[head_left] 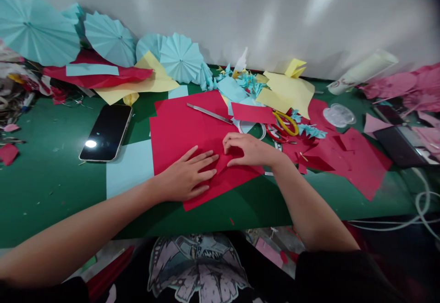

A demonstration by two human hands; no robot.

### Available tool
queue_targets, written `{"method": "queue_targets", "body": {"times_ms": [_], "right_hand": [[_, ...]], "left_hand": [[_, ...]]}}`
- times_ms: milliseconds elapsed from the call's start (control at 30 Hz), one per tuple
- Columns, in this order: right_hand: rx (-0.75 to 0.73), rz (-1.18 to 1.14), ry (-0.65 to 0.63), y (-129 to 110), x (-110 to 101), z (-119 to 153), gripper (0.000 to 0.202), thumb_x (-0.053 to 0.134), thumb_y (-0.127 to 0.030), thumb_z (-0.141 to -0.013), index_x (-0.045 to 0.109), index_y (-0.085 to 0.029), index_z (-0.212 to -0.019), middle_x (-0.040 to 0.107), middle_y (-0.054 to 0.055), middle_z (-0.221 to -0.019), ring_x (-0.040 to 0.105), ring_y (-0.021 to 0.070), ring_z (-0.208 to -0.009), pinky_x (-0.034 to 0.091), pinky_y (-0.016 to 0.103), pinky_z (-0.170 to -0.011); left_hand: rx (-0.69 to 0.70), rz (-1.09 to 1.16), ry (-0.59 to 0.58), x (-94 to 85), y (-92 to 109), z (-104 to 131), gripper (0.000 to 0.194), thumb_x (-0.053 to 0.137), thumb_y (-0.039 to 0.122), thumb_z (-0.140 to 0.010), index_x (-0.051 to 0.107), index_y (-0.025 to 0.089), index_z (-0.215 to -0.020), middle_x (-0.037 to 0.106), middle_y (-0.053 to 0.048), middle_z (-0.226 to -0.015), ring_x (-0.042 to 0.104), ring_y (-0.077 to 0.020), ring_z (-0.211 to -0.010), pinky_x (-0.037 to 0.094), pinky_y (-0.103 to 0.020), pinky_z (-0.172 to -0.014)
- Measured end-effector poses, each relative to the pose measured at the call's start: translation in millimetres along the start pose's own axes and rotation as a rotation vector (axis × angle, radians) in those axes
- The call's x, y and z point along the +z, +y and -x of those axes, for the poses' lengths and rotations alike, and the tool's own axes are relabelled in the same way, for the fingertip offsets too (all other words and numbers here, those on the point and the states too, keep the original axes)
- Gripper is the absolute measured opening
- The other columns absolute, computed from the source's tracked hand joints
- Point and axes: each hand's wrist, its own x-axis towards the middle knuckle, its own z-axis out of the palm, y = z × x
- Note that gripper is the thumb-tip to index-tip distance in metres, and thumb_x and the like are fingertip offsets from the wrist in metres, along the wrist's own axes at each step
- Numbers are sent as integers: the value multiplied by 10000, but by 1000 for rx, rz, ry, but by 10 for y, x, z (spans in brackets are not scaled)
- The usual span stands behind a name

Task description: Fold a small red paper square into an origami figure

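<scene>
My left hand (187, 174) lies flat on a large sheet of red paper (185, 133), fingers spread. On the same sheet, my right hand (245, 149) is curled, its thumb and fingertips around a small raised piece of red paper (223, 162); whether that is a loose piece or a fold of the sheet I cannot tell. Above the hands, a slim metal craft knife (209, 113) lies across the red sheet. A roll of tape (252, 130) sits just beyond my right hand, partly under a red paper strip (252, 112).
A phone (107, 133) and light blue paper (129, 168) lie at left. Yellow-handled scissors (287, 123) and red-handled scissors (277, 134) lie at right near red scraps (350, 156). Pleated blue paper fans (180, 57) and a glue bottle (241, 61) stand along the wall.
</scene>
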Motion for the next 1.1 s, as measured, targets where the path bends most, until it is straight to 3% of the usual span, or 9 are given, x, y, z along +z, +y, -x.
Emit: {"method": "queue_targets", "body": {"times_ms": [200, 467, 633, 767, 867, 1100], "right_hand": [[-6, -1, 18, 30, 8, -11, 201, 648, -342, -744, 560, -165, -780, 527, 69, -994, 524, 176, -898, 410, 328, -833], [14, -56, 20, 22, 15, -8, 177, 635, -341, -753, 571, -180, -791, 523, 63, -1019, 518, 184, -947, 394, 340, -865], [53, -133, 23, 12, 18, -25, 182, 624, -352, -763, 573, -181, -802, 535, 58, -1016, 529, 180, -917, 403, 337, -829], [87, -207, 49, 17, 44, -51, 173, 624, -337, -763, 571, -172, -771, 555, 53, -962, 541, 167, -864, 413, 325, -801], [119, -246, 79, 16, 69, -66, 166, 631, -321, -756, 568, -168, -746, 564, 46, -920, 544, 154, -818, 418, 309, -769], [179, -269, 98, -32, 99, -87, 169, 614, -318, -764, 577, -165, -701, 569, 33, -855, 535, 137, -754, 410, 289, -710]], "left_hand": [[-44, 0, -5, 5, -30, -11, 431, 418, 487, -875, 510, 255, -1226, 192, -106, -1485, 131, -325, -1364, 21, -620, -1045], [-70, -84, 14, 27, 15, 7, 486, 394, 507, -882, 504, 193, -1235, 211, -156, -1469, 156, -350, -1353, 43, -652, -1020], [-50, -163, 72, 64, 49, 11, 473, 359, 481, -906, 523, 148, -1200, 363, -153, -1405, 248, -306, -1333, 14, -612, -1051], [-1, -223, 108, 79, 85, 18, 446, 298, 410, -944, 520, 124, -1204, 498, -119, -1310, 358, -234, -1285, -5, -513, -1100], [26, -241, 106, 74, 98, 18, 431, 292, 361, -951, 525, 95, -1197, 515, -120, -1292, 400, -216, -1258, 42, -441, -1116], [-2, -172, 66, 48, 113, 13, 403, 305, 321, -947, 493, 86, -1215, 509, -134, -1295, 399, -224, -1260, 141, -417, -1099]]}}
